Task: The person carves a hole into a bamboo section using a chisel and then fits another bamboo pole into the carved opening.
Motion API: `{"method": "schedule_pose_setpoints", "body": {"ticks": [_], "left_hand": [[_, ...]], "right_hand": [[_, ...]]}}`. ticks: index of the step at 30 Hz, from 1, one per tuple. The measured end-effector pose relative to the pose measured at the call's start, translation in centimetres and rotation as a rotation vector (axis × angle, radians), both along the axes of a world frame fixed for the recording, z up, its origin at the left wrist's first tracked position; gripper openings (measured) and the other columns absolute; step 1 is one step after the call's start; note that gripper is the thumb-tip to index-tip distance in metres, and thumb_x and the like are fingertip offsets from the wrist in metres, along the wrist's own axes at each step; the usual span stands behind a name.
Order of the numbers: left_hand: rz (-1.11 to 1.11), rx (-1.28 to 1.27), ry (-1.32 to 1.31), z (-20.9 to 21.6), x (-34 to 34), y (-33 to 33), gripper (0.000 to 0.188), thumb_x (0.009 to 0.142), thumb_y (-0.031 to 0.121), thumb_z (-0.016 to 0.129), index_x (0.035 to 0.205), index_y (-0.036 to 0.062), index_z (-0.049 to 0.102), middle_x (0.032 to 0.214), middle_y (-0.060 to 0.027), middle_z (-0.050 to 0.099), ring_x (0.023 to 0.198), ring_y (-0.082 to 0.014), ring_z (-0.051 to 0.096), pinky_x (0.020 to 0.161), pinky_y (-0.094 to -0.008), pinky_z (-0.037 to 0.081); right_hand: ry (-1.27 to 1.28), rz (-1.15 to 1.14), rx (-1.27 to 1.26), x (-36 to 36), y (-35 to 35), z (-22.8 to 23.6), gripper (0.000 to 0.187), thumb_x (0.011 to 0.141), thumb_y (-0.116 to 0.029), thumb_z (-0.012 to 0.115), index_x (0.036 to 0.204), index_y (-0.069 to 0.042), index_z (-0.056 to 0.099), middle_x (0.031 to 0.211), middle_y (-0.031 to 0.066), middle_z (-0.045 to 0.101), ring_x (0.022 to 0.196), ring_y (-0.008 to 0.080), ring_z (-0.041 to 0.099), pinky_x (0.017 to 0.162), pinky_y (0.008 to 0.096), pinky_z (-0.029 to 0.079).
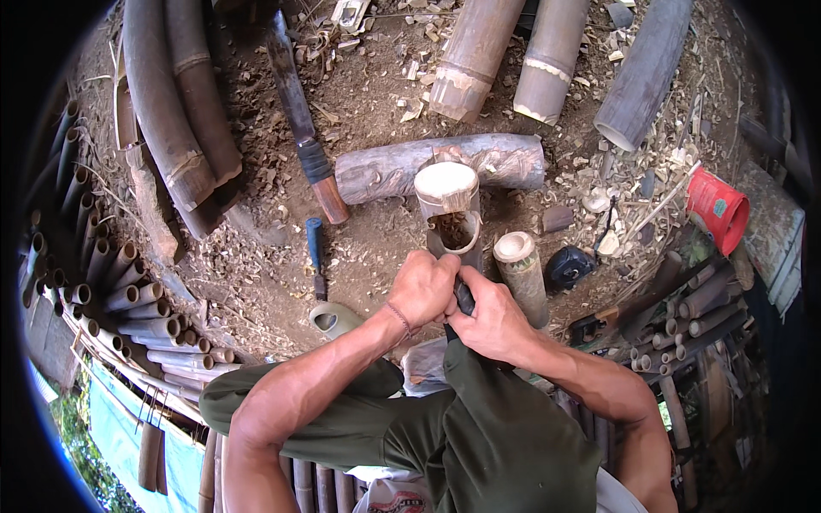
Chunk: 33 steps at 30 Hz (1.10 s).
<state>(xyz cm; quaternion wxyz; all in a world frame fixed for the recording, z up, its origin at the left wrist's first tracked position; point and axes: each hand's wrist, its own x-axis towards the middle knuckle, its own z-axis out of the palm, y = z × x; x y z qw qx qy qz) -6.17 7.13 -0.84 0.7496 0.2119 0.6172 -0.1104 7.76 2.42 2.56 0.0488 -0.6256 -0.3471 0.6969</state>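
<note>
A bamboo section point(446, 181) with a pale cut face and a notch hollowed in its side points away from me, its far end against a short log. My left hand point(425, 286) is closed at its near end, and what lies inside the fingers is hidden. Against it, my right hand point(496, 316) is wrapped around a dark-handled tool point(464, 296); the tool's blade is not visible. Just right of the hands stands a short bamboo piece point(520, 272) with a pale top. A small cut bamboo piece point(337, 321) lies left of my left wrist.
The log point(376, 173) lies crosswise ahead. To its left are a machete point(295, 103) and a blue-handled knife point(315, 248). A black tape measure point(570, 268), red bucket point(715, 210) and saw point(596, 326) are at right. Thick bamboo poles point(167, 111) and stacked bamboo point(145, 312) flank me.
</note>
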Motion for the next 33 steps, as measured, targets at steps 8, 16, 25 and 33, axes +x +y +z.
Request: {"method": "schedule_pose_setpoints", "body": {"ticks": [8, 16, 25, 33], "left_hand": [[-0.106, 0.032, -0.002, 1.3, -0.1, 1.8, 0.048, 0.087, 0.022, 0.046, 0.055, -0.0116, 0.058, 0.049, -0.0191, 0.057, 0.044, -0.0268, 0.059, 0.050, -0.0399, 0.050], [0.044, 0.133, -0.059, 1.5, 0.6, -1.2, 0.046, 0.098, 0.029, 0.046, 0.074, -0.0046, 0.065, 0.051, -0.0098, 0.055, 0.044, -0.0173, 0.052, 0.048, -0.0337, 0.045], [1.317, -0.499, -0.493, 1.9, 7.1, -4.1, 0.039, 0.103, 0.043, 0.041, 0.100, 0.0093, 0.059, 0.075, -0.0046, 0.060, 0.068, -0.0175, 0.051, 0.071, -0.0304, 0.043], [0.705, -0.318, -0.058, 2.5, 4.8, -2.1, 0.039, 0.099, 0.028, 0.042, 0.083, -0.0024, 0.059, 0.063, -0.0119, 0.060, 0.052, -0.0211, 0.055, 0.054, -0.0342, 0.047]], "right_hand": [[0.025, -0.045, 0.029, -0.3, -0.3, 0.1, 0.029, 0.084, -0.016, 0.066, 0.101, 0.002, 0.052, 0.075, 0.0279, 0.064, 0.078, 0.0489, 0.064, 0.066, 0.0520, 0.049], [-0.031, 0.187, 0.216, 2.5, 0.6, 0.4, 0.034, 0.083, -0.016, 0.065, 0.109, 0.000, 0.051, 0.075, 0.0255, 0.065, 0.072, 0.0457, 0.064, 0.064, 0.0530, 0.050], [-0.038, 1.289, 0.321, 6.6, 12.6, 1.4, 0.021, 0.072, -0.019, 0.072, 0.088, -0.006, 0.070, 0.071, 0.0129, 0.070, 0.072, 0.0299, 0.071, 0.064, 0.0394, 0.056], [0.131, 0.663, -0.047, 6.9, 6.5, -0.8, 0.014, 0.084, -0.007, 0.060, 0.096, 0.000, 0.062, 0.080, 0.0149, 0.071, 0.080, 0.0340, 0.070, 0.071, 0.0418, 0.054]]}}
